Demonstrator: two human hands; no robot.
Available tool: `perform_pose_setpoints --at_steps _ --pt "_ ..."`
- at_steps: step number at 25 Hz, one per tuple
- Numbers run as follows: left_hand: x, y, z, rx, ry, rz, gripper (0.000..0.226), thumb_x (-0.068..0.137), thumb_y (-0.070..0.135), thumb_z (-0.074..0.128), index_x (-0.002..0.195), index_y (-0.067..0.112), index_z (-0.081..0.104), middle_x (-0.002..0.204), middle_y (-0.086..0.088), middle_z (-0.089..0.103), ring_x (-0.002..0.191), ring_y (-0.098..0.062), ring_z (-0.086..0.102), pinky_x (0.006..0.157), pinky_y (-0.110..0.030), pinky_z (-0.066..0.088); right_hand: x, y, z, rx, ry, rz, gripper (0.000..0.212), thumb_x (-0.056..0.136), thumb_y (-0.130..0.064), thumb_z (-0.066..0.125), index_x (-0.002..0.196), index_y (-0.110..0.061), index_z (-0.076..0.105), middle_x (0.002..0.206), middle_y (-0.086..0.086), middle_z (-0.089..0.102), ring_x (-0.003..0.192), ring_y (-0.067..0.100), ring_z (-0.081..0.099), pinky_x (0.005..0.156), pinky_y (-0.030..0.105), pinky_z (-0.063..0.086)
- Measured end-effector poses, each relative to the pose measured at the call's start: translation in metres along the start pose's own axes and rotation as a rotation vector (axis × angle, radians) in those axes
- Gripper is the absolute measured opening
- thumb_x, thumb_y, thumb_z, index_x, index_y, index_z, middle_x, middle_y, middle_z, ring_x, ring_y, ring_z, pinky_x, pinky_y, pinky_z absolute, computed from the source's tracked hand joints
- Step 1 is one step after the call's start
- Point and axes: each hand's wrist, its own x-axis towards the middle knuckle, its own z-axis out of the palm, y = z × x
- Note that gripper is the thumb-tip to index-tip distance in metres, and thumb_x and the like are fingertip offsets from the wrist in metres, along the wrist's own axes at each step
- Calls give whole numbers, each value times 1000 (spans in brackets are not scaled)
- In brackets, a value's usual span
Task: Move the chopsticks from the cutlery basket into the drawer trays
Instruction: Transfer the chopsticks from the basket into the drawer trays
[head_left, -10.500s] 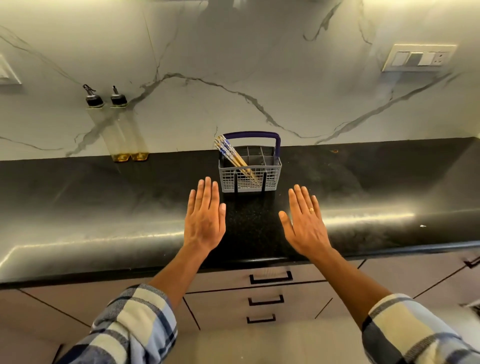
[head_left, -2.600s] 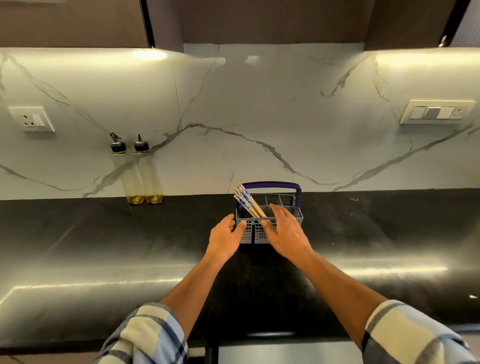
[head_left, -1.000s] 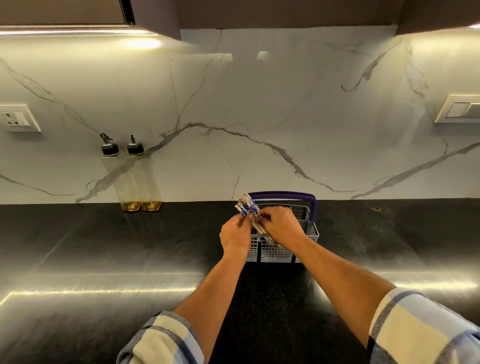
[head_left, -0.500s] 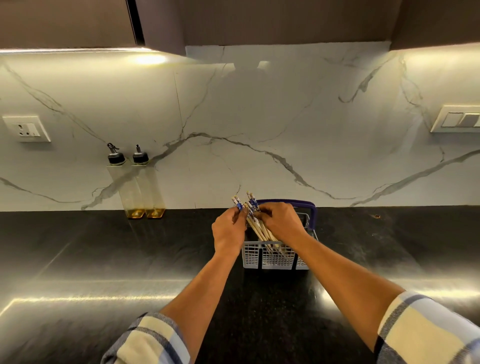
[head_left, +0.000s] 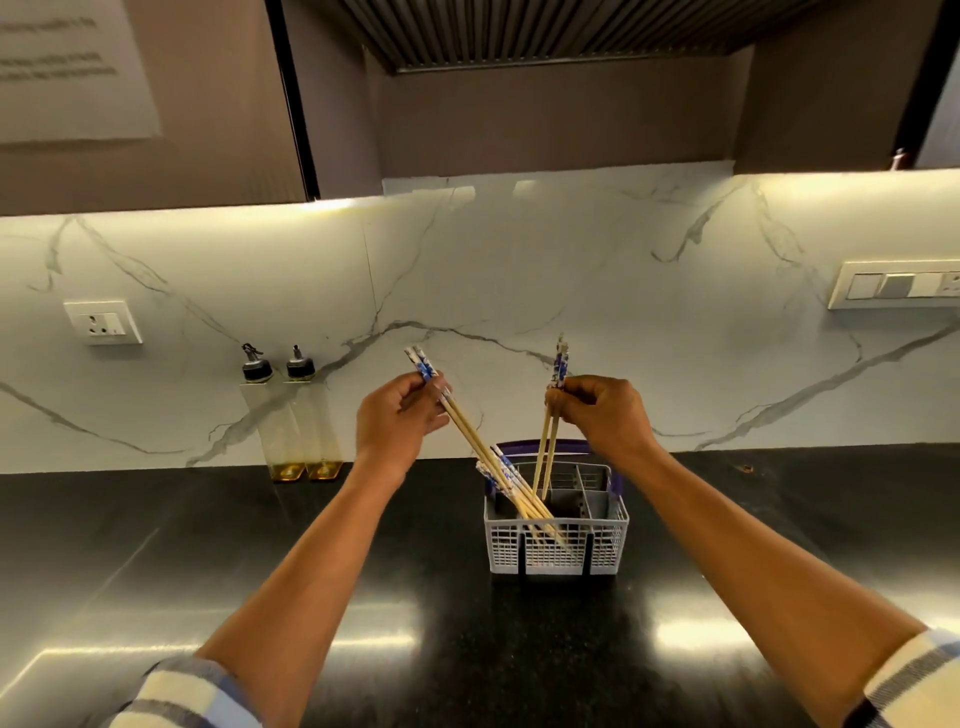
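Observation:
A grey plastic cutlery basket (head_left: 556, 545) with a purple handle stands on the black counter. My left hand (head_left: 400, 415) grips a pair of wooden chopsticks (head_left: 467, 431) with blue-patterned tops, slanted, their tips still down in the basket. My right hand (head_left: 602, 410) pinches another pair of chopsticks (head_left: 545, 452) near the top, almost upright, tips just inside the basket's rim. More chopsticks (head_left: 501, 475) lean in the basket's left compartment. The drawer trays are out of view.
Two tall glass oil bottles (head_left: 291, 415) stand against the white marble backsplash to the left of the basket. A wall socket (head_left: 102, 322) is at the left, a switch plate (head_left: 893, 285) at the right. Dark cabinets hang overhead.
Both hands have risen and moved apart, each drawing a pair of chopsticks up out of the bundle in the basket. The camera has tilted up.

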Motion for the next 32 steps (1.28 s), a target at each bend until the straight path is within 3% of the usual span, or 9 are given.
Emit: perform_pose_setpoints --at_steps 4,9,12,14,20,23,28,32 --pt "-15 35 -18 -42 -38 16 10 90 20 66 97 16 72 94 -8 77 85 -26 75 77 -44 61 -23 -19 -25 230 -76 42 7 88 -14 72 91 -9 76 81 11 77 77 26 76 79 38 62" --pt "-79 38 -36 -75 -204 -109 10 88 15 68 97 14 73 95 -16 76 84 -30 75 67 -35 62 -84 -11 -41 354 -246 166 18 78 -21 78 89 -7 77 86 16 77 80 30 76 72 32 62" --pt "-142 4 -45 -70 -304 -236 15 84 18 72 98 15 75 96 -17 76 85 -31 75 67 -35 62 -144 25 -38 364 -344 285 23 76 -26 81 90 -9 78 89 16 77 85 31 76 73 31 61" --pt "-189 -29 -51 -63 -329 -344 12 85 16 71 96 15 75 92 -17 76 83 -32 75 68 -36 62 -196 58 -29 353 -385 387 15 81 -22 79 90 -10 78 88 16 77 86 31 76 74 33 61" --pt "-306 -118 -72 33 -419 -658 11 90 3 63 99 4 70 92 -24 73 78 -29 75 67 -31 62 -333 124 2 294 -394 643 5 87 -12 73 87 -12 78 83 13 77 80 28 76 72 31 62" --pt "-343 -145 -77 160 -533 -699 14 91 5 63 101 -1 70 90 -17 75 82 -28 75 73 -32 62 -381 139 22 268 -418 723 5 87 -12 73 87 -13 78 80 9 78 77 24 76 69 24 61" --pt "-374 -171 -79 204 -557 -729 19 91 7 64 105 -6 67 95 -23 73 86 -30 74 77 -35 62 -434 171 43 192 -462 854 6 87 -18 75 85 -14 79 83 8 78 81 24 76 82 36 60" --pt "-387 -188 -74 269 -562 -772 17 92 11 65 104 0 69 95 -15 75 86 -25 74 78 -33 61 -455 188 55 186 -464 934 6 86 -16 75 84 -13 79 85 10 78 83 26 76 85 40 60"
